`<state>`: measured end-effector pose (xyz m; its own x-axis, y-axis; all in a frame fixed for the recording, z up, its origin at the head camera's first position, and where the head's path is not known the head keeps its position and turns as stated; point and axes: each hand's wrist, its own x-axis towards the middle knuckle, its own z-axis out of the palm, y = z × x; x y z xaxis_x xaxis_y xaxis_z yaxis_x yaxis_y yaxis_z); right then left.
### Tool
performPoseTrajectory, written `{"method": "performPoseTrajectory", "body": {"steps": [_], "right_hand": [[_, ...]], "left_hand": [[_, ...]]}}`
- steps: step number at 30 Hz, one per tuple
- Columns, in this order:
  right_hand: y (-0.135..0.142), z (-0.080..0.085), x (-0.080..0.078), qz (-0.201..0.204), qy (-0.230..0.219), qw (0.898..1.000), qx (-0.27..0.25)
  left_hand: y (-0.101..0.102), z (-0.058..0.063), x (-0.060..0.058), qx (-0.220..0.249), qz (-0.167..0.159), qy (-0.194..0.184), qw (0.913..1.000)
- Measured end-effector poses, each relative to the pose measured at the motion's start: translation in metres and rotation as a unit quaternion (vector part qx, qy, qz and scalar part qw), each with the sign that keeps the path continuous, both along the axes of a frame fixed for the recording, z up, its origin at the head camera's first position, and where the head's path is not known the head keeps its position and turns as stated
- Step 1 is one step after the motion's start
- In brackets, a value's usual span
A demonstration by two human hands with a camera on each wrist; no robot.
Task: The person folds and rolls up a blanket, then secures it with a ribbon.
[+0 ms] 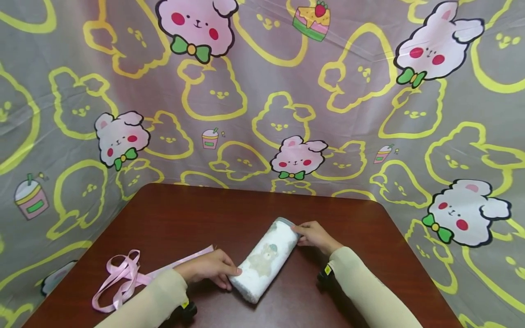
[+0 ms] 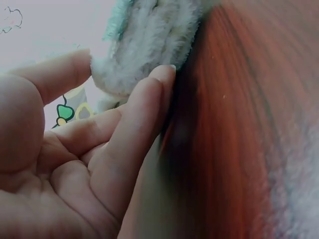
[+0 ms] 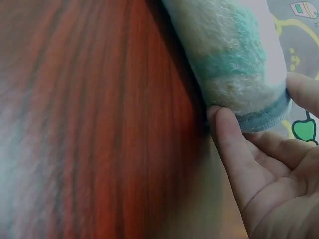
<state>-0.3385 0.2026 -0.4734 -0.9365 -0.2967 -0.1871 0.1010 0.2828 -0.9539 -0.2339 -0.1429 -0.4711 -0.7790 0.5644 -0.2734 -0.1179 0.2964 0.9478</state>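
Note:
A rolled-up white towel (image 1: 265, 262) with a bear print lies slantwise across the table between the two hands. The left hand (image 1: 212, 269) pinches its near end; in the left wrist view, thumb and fingers (image 2: 142, 107) sit on either side of the fluffy coiled layers (image 2: 149, 45). At the far end, the right hand (image 1: 313, 236) grips the roll by its grey edging (image 3: 266, 114), with fingertips on both sides of it. Behind the left hand, a pink ribbon (image 1: 180, 260) stretches out from a loose, looped heap.
The brown wooden table (image 1: 197, 212) has rounded far corners. A grey cloth (image 1: 254, 82) with cartoon animal prints hangs around it at the back and sides. The ribbon's loops (image 1: 119, 278) lie at the table's left, beside the left forearm.

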Motion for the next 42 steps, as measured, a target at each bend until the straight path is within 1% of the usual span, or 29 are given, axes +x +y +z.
{"method": "performPoseTrajectory", "body": {"steps": [6, 9, 14, 18, 24, 30, 36, 42], "right_hand": [[-0.007, 0.000, -0.010, -0.011, -0.013, 1.000, -0.010], [-0.012, 0.001, -0.014, -0.011, -0.009, 1.000, -0.011], [-0.021, 0.001, -0.022, -0.010, -0.008, 1.000, -0.019], [-0.030, 0.000, -0.028, -0.024, -0.018, 0.999, -0.028], [-0.039, 0.001, -0.032, -0.039, -0.023, 0.999, -0.029], [-0.046, -0.002, -0.037, -0.036, -0.026, 0.998, -0.033], [-0.053, -0.004, -0.040, -0.030, -0.020, 0.999, -0.028], [-0.056, -0.002, -0.043, -0.031, -0.024, 0.999, -0.026]], "left_hand": [[0.007, 0.002, 0.005, -0.001, -0.001, -0.001, 1.0000], [0.010, 0.002, 0.007, -0.001, -0.003, -0.001, 1.0000], [0.013, 0.002, 0.011, -0.006, 0.003, 0.001, 1.0000], [0.016, 0.001, 0.012, -0.011, 0.009, 0.007, 0.9999], [0.022, 0.002, 0.017, -0.008, 0.010, 0.008, 0.9999], [0.027, 0.000, 0.019, -0.015, 0.012, 0.015, 0.9997], [0.033, -0.002, 0.022, -0.013, 0.013, 0.022, 0.9996], [0.040, 0.001, 0.024, -0.019, 0.015, 0.030, 0.9993]]}}
